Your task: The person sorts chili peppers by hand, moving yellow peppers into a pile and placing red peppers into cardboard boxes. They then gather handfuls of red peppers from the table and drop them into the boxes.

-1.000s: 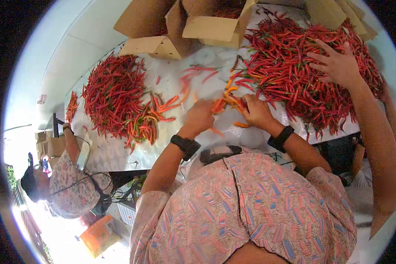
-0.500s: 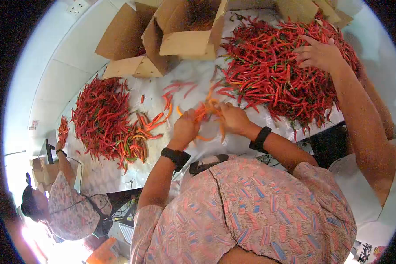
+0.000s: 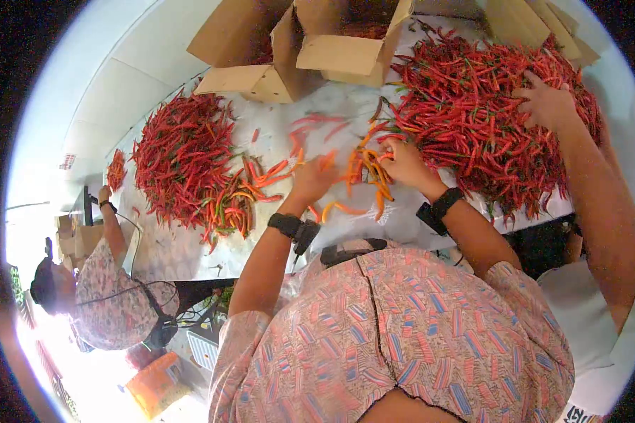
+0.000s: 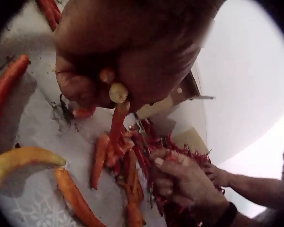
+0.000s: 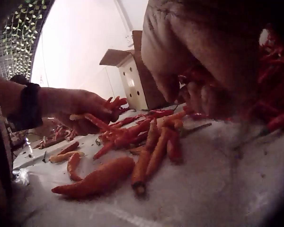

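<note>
Work area, produce-sorting or packing type, apparently indoors. Evidence: one long pale surface point(image 3: 190, 261), with a person point(image 3: 123, 303) at its left end and another worker's arm point(image 3: 607, 211) at right; red chillies in bulk, one broad heap point(image 3: 487, 113) and one lesser heap point(image 3: 183, 155) (well beyond household quantity); open cardboard cartons point(image 3: 339, 55) along the far edge; further boxes point(image 3: 85, 240), left; pale panelled wall point(image 3: 106, 99).
</note>
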Tool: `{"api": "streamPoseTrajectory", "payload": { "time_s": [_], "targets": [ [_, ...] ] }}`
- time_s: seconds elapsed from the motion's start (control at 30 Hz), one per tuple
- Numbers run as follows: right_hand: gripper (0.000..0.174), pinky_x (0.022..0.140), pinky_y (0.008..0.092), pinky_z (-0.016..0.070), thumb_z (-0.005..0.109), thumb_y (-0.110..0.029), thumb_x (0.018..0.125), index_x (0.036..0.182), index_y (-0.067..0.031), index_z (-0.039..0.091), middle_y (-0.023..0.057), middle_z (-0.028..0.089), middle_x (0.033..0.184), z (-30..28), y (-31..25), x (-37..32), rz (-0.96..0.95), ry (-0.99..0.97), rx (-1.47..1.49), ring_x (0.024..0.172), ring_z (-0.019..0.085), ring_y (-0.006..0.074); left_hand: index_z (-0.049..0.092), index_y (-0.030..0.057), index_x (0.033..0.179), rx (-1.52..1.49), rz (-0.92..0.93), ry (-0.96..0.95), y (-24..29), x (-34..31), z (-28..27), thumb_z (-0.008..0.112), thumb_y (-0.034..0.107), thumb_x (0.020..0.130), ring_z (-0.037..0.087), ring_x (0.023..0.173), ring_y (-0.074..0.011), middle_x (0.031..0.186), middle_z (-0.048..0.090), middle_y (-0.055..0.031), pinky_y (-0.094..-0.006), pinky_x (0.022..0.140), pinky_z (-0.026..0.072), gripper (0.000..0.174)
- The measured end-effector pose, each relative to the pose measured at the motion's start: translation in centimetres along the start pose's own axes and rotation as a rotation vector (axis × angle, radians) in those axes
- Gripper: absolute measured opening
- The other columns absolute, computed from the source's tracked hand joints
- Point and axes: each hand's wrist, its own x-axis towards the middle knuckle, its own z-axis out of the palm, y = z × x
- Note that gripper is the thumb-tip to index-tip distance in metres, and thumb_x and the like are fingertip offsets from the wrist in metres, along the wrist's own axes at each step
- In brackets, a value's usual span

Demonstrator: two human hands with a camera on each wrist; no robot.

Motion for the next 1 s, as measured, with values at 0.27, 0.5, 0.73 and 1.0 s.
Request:
{"api": "streamPoseTrajectory", "payload": {
  "time_s": [0.27, 0.5, 0.73, 1.0],
  "targets": [
    [0.025, 0.071, 0.0457, 0.0464, 0.056, -0.023, 0.075, 0.092, -0.0047, 0.060, 0.0198, 0.060, 0.090, 2.7, 1.5, 1.3, 0.094, -0.150, -0.366, 0.081, 0.059, 0.0356, 0.056, 0.0041, 0.098, 0.248, 0.005, -0.124, 1.4, 2.6, 3.0, 0.068, 0.037, 0.064, 0.059, 0.072, -0.0337, 0.088, 0.060, -0.0164, -0.0417, 0.062, 0.0469, 0.049],
    [0.037, 0.069, 0.0445, 0.0440, 0.064, -0.020, 0.064, 0.090, 0.0012, 0.049, 0.0235, 0.055, 0.088, 2.9, 1.9, 0.4, 0.024, -0.167, -0.408, 0.082, 0.056, 0.0384, 0.057, 0.0105, 0.092, 0.362, 0.117, -0.064, 0.7, 2.4, 5.2, 0.061, 0.030, 0.070, 0.057, 0.077, -0.0355, 0.082, 0.059, -0.0172, -0.0430, 0.065, 0.0471, 0.030],
    [0.032, 0.077, 0.0447, 0.0424, 0.057, -0.012, 0.069, 0.098, -0.0008, 0.050, 0.0226, 0.055, 0.095, 1.9, 1.7, 0.2, 0.003, -0.051, -0.174, 0.088, 0.054, 0.0387, 0.047, 0.0020, 0.097, 0.179, -0.002, -0.064, 2.9, 1.4, 3.7, 0.059, 0.016, 0.066, 0.054, 0.087, -0.0361, 0.088, 0.057, -0.0200, -0.0440, 0.074, 0.0446, 0.036],
    [0.035, 0.089, 0.0450, 0.0387, 0.059, -0.018, 0.072, 0.102, -0.0002, 0.054, 0.0221, 0.054, 0.108, 2.7, 3.6, -0.1, 0.042, -0.073, -0.172, 0.102, 0.050, 0.0383, 0.053, 0.0038, 0.101, 0.075, 0.283, -0.078, -1.3, 3.1, 5.3, 0.057, 0.015, 0.069, 0.055, 0.085, -0.0367, 0.088, 0.058, -0.0196, -0.0436, 0.074, 0.0439, 0.034]
  ]
}}
